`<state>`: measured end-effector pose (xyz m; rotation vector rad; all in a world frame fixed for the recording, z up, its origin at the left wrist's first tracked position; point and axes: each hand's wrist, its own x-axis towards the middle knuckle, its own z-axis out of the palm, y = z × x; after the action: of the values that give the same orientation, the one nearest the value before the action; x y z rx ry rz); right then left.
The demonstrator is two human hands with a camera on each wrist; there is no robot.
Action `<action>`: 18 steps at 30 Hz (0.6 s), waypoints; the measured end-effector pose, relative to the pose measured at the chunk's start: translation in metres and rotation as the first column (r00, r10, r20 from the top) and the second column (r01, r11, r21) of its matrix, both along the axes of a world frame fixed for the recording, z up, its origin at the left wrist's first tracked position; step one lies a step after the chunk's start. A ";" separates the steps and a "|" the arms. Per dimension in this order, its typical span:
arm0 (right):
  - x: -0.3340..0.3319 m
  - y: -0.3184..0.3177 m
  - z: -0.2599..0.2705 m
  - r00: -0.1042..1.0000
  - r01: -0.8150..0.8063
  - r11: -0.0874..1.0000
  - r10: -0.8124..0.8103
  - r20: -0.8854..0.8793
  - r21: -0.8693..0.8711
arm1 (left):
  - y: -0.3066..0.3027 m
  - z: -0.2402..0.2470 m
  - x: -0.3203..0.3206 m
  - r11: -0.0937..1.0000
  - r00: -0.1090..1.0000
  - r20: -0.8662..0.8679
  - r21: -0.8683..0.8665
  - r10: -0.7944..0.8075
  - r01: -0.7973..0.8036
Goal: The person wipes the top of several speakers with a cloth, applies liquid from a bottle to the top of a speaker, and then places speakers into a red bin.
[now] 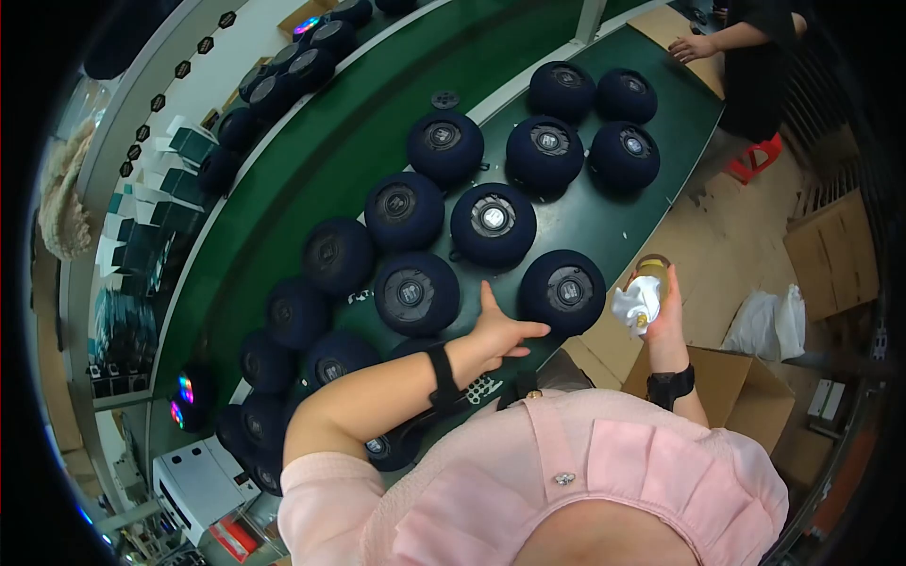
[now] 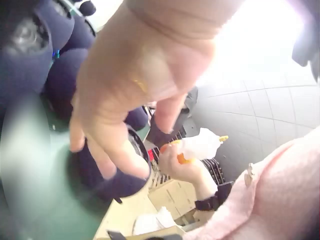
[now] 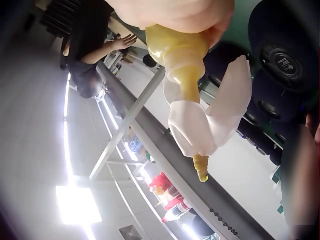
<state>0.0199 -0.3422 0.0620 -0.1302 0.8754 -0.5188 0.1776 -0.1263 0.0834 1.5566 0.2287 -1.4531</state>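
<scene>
My right hand [image 1: 669,316] grips a squeeze bottle [image 3: 172,45] of yellow liquid off the table's near edge. White cloth [image 3: 192,127] is wrapped about its neck, and the ridged yellow nozzle [image 3: 200,167] pokes out of it, pointing down in the right wrist view. My left hand [image 1: 495,335] is over the table with fingers spread and nothing in them. Its fingertips overlap the near round navy speaker [image 1: 538,300] in the left wrist view. That speaker has a black round plate with a label facing up. Similar speakers [image 1: 493,226] stand just beyond.
Many more navy speakers [image 1: 340,257] crowd the green table [image 1: 618,212]. A green belt [image 1: 396,71] runs behind them. Another person's hand [image 1: 694,47] is at the far end. An open carton [image 1: 722,382] and a red stool [image 1: 755,158] stand off the near edge; a white machine [image 1: 203,481] is at left.
</scene>
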 end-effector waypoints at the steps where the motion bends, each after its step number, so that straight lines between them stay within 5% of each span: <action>1: -0.001 0.003 -0.004 1.000 -0.009 1.000 0.009 0.002 0.003 | -0.005 -0.007 -0.006 1.000 1.000 0.002 0.003 0.009 -0.009; 4: -0.001 0.005 -0.018 1.000 0.010 0.994 -0.009 -0.011 0.108 | -0.027 -0.016 -0.016 0.988 0.994 0.019 -0.118 0.104 -0.101; 9: 0.007 -0.013 -0.036 1.000 0.007 0.999 -0.007 0.004 0.042 | -0.074 -0.050 -0.023 0.918 0.953 0.032 -0.280 0.303 -0.282; 15: 0.040 -0.059 -0.045 0.996 0.063 0.998 -0.061 0.070 -0.023 | -0.130 -0.069 0.000 0.806 0.958 -0.141 -0.518 0.252 -0.288; 16: 0.049 -0.060 -0.037 0.990 0.092 0.996 -0.091 0.107 -0.006 | -0.125 -0.050 0.000 0.840 0.967 -0.034 -0.488 0.253 -0.237; 17: 0.055 -0.064 -0.032 0.983 0.117 0.993 -0.118 0.141 0.013 | -0.113 -0.043 0.001 0.907 0.850 0.473 -0.420 0.232 -0.014; 18: 0.061 -0.071 -0.031 0.965 0.166 0.985 -0.173 0.195 0.049 | -0.099 -0.034 0.007 0.960 0.504 0.852 -0.244 0.142 0.141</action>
<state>0.0807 -0.4134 0.0312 0.0269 0.7015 -0.6656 0.1841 -0.2252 0.0491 1.8337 -0.5758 -0.4854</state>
